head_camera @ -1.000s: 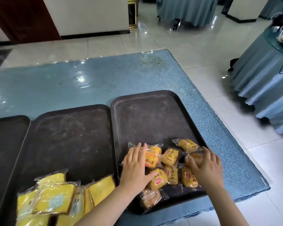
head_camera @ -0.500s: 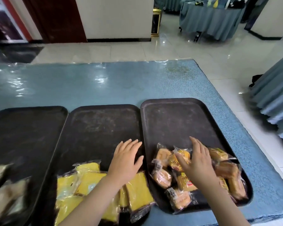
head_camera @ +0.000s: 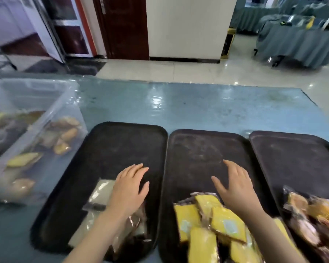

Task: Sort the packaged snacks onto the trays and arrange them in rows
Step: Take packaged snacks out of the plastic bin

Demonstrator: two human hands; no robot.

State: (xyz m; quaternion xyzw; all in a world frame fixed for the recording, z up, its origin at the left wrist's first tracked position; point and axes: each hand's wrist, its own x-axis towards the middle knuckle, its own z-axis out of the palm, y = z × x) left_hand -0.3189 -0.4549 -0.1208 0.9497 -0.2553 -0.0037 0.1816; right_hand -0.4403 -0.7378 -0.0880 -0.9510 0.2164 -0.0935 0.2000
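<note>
No text is legible; the pale labels on the yellow snack packs below the right hand blur out.

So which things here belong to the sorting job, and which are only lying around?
Job:
left tray with pale packs
middle tray with yellow packs
right tray with orange packs
clear bin of snacks
left hand, right hand

Around:
door
draped tables

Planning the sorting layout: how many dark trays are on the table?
3, side by side: the left tray under the left hand, the middle tray with yellow packets, the right tray, partly cut off. More could lie outside view.
</note>
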